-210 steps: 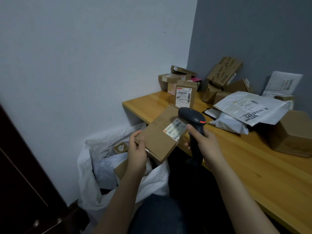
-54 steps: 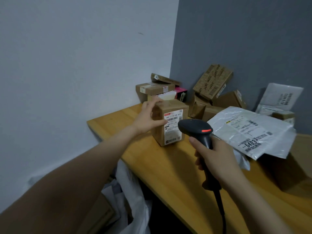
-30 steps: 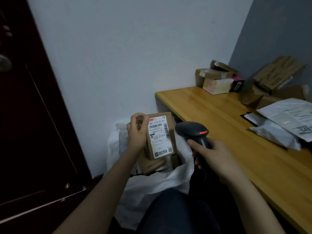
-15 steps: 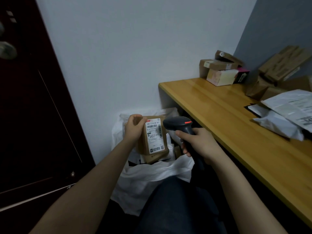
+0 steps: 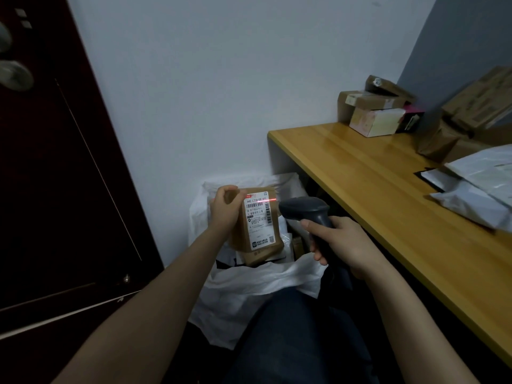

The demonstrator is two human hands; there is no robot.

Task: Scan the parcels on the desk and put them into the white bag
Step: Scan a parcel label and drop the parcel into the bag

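From the head camera, the left hand curls round the upper edge of a small cardboard parcel. It holds the parcel upright just above the open white bag, with the shipping label turned toward the barcode scanner. The right hand is wrapped round the scanner's handle, aiming its red line across the label's top. Other parcels lie on the desk, right of the bag.

Left edge of parcel hidden under left hand; label small print too small to read. Grip of scanner buried in right hand. Contents of white bag mostly hidden behind parcel, lower part behind leg. Right of frame cuts desk, grey mailers, brown boxes. Upper left: door handle blurred, cut by edge.
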